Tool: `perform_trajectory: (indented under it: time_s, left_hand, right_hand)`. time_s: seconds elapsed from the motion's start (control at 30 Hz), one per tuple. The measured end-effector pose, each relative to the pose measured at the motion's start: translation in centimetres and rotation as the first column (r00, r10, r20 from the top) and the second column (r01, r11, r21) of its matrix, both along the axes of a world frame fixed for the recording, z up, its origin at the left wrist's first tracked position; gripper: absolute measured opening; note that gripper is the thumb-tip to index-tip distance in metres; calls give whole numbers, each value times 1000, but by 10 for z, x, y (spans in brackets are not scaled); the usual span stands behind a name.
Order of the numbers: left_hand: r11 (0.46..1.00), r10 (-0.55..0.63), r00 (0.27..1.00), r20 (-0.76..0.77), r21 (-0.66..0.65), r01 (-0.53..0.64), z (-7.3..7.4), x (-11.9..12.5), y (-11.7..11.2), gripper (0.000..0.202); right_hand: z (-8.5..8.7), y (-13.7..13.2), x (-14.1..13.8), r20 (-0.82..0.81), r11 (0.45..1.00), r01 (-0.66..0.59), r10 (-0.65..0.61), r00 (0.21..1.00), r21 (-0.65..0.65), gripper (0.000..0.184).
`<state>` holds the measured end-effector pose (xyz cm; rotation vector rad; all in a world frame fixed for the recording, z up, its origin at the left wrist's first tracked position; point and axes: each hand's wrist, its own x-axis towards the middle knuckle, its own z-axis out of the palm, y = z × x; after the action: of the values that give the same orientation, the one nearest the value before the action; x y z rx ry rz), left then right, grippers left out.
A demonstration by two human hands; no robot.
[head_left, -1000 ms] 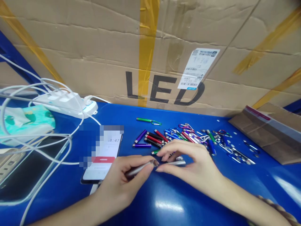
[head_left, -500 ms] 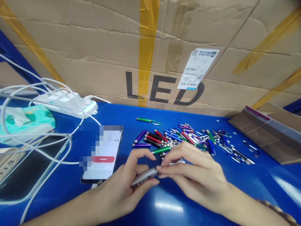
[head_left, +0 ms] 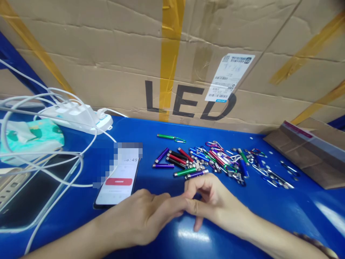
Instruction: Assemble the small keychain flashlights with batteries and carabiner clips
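Over the front middle of the table, my two hands meet at the fingertips. My left hand (head_left: 151, 217) is closed, back upward, and the small silver flashlight it held half a second ago is hidden by its fingers. My right hand (head_left: 212, 203) is closed in a pinch against the left fingertips; what lies in the pinch is hidden. Just beyond the hands is a pile of small metal flashlights, among them a green one (head_left: 184, 172), a purple one (head_left: 163, 166) and a red one (head_left: 176, 158). Clips and small round cells (head_left: 198, 166) lie among them.
Left of my hands lies a lit phone (head_left: 118, 183), with a dark-screened device (head_left: 35, 194) farther left. White cables loop from a power strip (head_left: 78, 117) beside a tissue pack (head_left: 32, 138). A large carton (head_left: 121, 64) closes off the back; a cardboard box (head_left: 307, 154) stands right.
My left hand has rolled over, back upward, so the silver flashlight no longer shows. My right hand has turned, its fingers curling downward against the left fingertips.
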<state>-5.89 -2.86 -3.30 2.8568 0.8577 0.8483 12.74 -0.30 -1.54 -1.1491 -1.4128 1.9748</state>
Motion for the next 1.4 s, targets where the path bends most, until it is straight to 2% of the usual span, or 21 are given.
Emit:
perform_trajectory:
  time_s: [0.07,0.13,0.2,0.27,0.33,0.43,0.57,0.6,0.67,0.77,0.87,0.93,1.07,1.13,1.17,1.2,1.23,1.27,1.33,1.37,1.4]
  left_hand:
    - [1000,3,1000,-25,10,-3,-2,0,1,18]
    - [997,43,999,31,-72,-40,-2,0,3,16]
    - [964,132,984,116,-248,-100,-2,1,3,18]
    - [895,231,964,134,-418,-156,-1,2,4,18]
    - [855,265,962,70,-479,-201,-1,3,5,9]
    - [873,247,968,-41,-423,-241,-1,3,6,16]
    - [912,212,969,-126,-330,-242,1,0,8,22]
    - [918,197,970,-144,-319,-234,2,0,8,23]
    - [920,163,972,-172,-329,-213,5,0,9,23]
    - [915,122,968,-217,-352,-194,8,1,8,22]
    - [935,130,941,-312,-276,-220,6,3,6,18]
    - [950,163,913,-374,-189,-247,3,5,4,15]
    - [941,249,871,-424,-105,-320,-1,6,1,17]
    - [923,231,886,-401,-196,-330,0,7,1,15]
    - [902,206,907,-366,-289,-322,2,7,2,13]
    - [864,184,930,-318,-400,-307,4,7,2,13]
    - [809,167,951,-260,-514,-283,6,7,2,15]
    - [747,163,966,-201,-614,-254,8,6,2,18]
    - [641,196,974,-116,-737,-216,11,5,1,26]
    - [606,216,972,-88,-769,-204,12,4,-1,28]
    - [580,231,971,-66,-792,-192,12,3,-2,29]
  right_hand:
    - [0,2,0,-24,999,8,-9,1000,-44,38]
    - [1,3,0,-37,999,25,-26,999,-21,34]
    - [2,5,0,-23,996,39,-37,999,74,28]
    - [4,6,1,36,959,60,-73,997,277,20]
    - [4,6,1,111,844,64,-145,983,533,13]
    - [1,6,2,168,588,-19,-199,965,809,11]
    - [-1,6,5,319,328,-266,-117,941,906,23]
    - [0,7,7,375,286,-333,-104,921,898,26]
    - [3,9,9,467,246,-433,-99,879,867,26]
    - [6,10,11,548,227,-526,-40,836,819,25]
    - [6,8,10,575,231,-572,60,816,787,30]
    - [5,5,7,577,312,-574,94,811,757,33]
    - [6,0,3,526,604,-477,109,843,639,39]
    - [7,0,2,493,714,-444,159,855,540,46]
    - [8,1,3,482,731,-450,188,856,513,48]
    - [9,3,4,482,711,-469,206,851,524,49]
    - [10,5,6,503,648,-498,198,841,576,48]
    - [10,8,7,539,538,-528,155,828,657,45]
    - [8,13,11,597,215,-587,18,802,781,41]
    - [7,16,12,611,54,-609,-41,791,792,40]
    - [5,17,13,616,-70,-622,-84,783,780,40]
